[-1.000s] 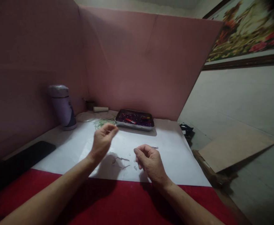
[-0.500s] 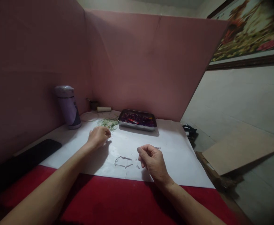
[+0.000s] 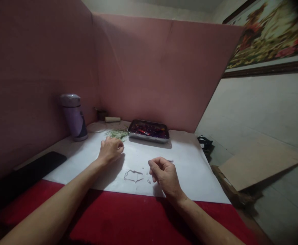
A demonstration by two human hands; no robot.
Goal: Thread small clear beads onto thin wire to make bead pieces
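Head view: around picture centre, whitish patch on a black bundle (image 3: 205,142) at four o'clock, dark motif on a purple flask (image 3: 73,119) at nine, any lettering too small to read. Near seven, on white paper (image 3: 189,177), thin, greyish, crooked outline (image 3: 136,172); at six, tiny clear beads (image 3: 149,181), loosely scattered just beside the right hand (image 3: 166,175). Thumb pressed to forefinger there; cannot tell whether pinching anything. At eight, left hand (image 3: 110,149) near green strands (image 3: 122,134), fingers curled, grip hidden.
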